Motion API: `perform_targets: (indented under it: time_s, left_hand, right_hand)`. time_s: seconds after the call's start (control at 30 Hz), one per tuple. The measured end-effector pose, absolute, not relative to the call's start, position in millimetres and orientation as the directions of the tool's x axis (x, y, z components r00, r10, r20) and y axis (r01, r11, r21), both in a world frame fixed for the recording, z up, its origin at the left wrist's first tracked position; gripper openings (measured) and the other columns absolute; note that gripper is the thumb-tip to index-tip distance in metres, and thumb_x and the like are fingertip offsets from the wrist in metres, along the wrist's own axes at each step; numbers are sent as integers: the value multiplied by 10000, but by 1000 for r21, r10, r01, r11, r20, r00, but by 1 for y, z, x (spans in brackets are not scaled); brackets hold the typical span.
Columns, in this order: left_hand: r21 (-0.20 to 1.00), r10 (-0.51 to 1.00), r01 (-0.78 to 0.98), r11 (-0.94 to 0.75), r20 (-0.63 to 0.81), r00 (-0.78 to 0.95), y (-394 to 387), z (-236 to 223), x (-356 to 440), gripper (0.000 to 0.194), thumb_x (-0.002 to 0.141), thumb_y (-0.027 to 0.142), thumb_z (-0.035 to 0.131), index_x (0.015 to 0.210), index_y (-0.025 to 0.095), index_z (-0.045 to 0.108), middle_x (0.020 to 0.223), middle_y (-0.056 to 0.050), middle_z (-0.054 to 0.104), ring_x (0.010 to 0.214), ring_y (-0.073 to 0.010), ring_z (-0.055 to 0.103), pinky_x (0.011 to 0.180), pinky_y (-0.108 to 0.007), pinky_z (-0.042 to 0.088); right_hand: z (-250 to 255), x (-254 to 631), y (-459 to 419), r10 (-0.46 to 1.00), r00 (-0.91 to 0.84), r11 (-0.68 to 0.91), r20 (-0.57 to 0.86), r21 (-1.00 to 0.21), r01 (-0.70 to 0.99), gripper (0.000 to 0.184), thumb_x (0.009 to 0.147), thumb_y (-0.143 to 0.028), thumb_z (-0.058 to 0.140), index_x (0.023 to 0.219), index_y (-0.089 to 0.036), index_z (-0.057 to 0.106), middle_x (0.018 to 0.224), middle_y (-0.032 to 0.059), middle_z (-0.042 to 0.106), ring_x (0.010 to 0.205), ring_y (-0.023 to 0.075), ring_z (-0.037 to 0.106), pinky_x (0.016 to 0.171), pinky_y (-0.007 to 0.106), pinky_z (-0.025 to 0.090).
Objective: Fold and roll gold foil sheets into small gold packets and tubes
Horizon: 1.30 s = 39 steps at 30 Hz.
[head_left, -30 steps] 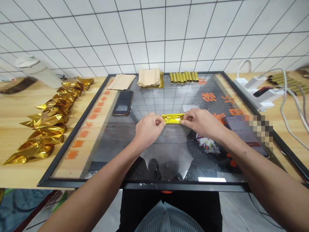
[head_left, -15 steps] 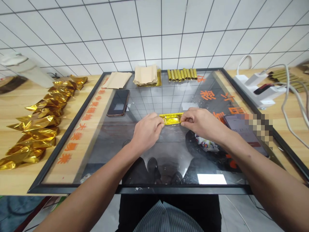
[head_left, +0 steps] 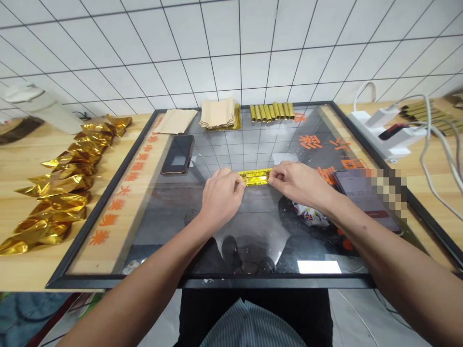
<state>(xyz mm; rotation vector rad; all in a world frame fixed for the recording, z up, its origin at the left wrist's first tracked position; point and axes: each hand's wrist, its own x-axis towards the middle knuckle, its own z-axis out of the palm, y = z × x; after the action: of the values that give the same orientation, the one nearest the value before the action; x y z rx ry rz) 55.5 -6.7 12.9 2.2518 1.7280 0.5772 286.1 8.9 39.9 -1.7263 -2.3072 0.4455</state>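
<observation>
A small strip of shiny gold foil paper (head_left: 256, 177) with folded long edges lies over the middle of the black-framed glass panel (head_left: 202, 212). My left hand (head_left: 222, 193) pinches its left end, and my right hand (head_left: 289, 178) pinches its right end. Fingertips cover both ends of the strip. Behind it stands a stack of brown paper sheets (head_left: 217, 113) with gold foil backs showing at the side. To the right of the stack lies a row of several rolled gold tubes (head_left: 272, 112).
Folded gold foil pieces (head_left: 61, 185) line the left of the table. A dark phone (head_left: 177, 154) and a brown sheet (head_left: 176, 121) lie at the panel's back left. Another phone (head_left: 365, 197) rests under my right forearm, near a white power strip (head_left: 379, 135) with cables.
Both hands keep their pinch on the foil strip, with only tiny finger shifts. The right hand sits slightly further left. The whole view has shifted a little.
</observation>
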Motion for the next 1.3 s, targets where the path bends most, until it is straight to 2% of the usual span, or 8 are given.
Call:
perform_targets:
  time_s: [0.17, 0.47, 0.63, 1.0, 1.3]
  left_hand:
    - [428, 975, 881, -199, 174, 136, -6, 13, 62, 193, 967, 235, 591, 806, 230, 696, 958, -40, 681, 978, -259, 625, 792, -374, 435]
    - [396, 976, 906, -150, 204, 72, -2, 9, 68, 155, 905, 238, 617, 751, 237, 633, 911, -39, 670, 937, -258, 641, 736, -367, 422]
    - [425, 976, 894, -142, 209, 56, -3, 10, 67, 113, 884, 204, 647, 800, 244, 582, 924, -3, 688, 939, -240, 635, 715, -366, 390]
    - [496, 985, 861, -109, 173, 25, -4, 12, 66, 134, 879, 157, 658, 834, 259, 585, 870, 27, 711, 914, -228, 617, 721, -352, 358]
    - [516, 988, 850, -107, 153, 31, -5, 11, 64, 127, 889, 145, 629, 845, 261, 605, 824, 18, 705, 897, -228, 605, 728, -355, 360]
  right_hand:
    - [38, 281, 9, 977, -214, 202, -5, -316, 927, 209, 951, -324, 577, 884, -258, 763, 974, 33, 798, 832, 223, 664, 642, 321, 340]
    - [38, 277, 10, 988, -143, 118, -51, -331, 936, 161, 896, -325, 612, 893, -280, 767, 909, 22, 802, 804, 219, 672, 631, 320, 335]
    - [40, 276, 11, 991, -117, 89, -63, -334, 939, 148, 888, -348, 625, 860, -278, 753, 871, 23, 793, 787, 219, 668, 624, 328, 333]
    - [42, 278, 11, 993, -98, 70, -71, -329, 942, 165, 909, -389, 646, 870, -261, 743, 858, 29, 790, 772, 222, 664, 618, 333, 348]
    - [40, 283, 14, 990, -127, 98, -59, -357, 929, 130, 906, -321, 648, 874, -240, 744, 857, 34, 785, 760, 205, 672, 642, 320, 397]
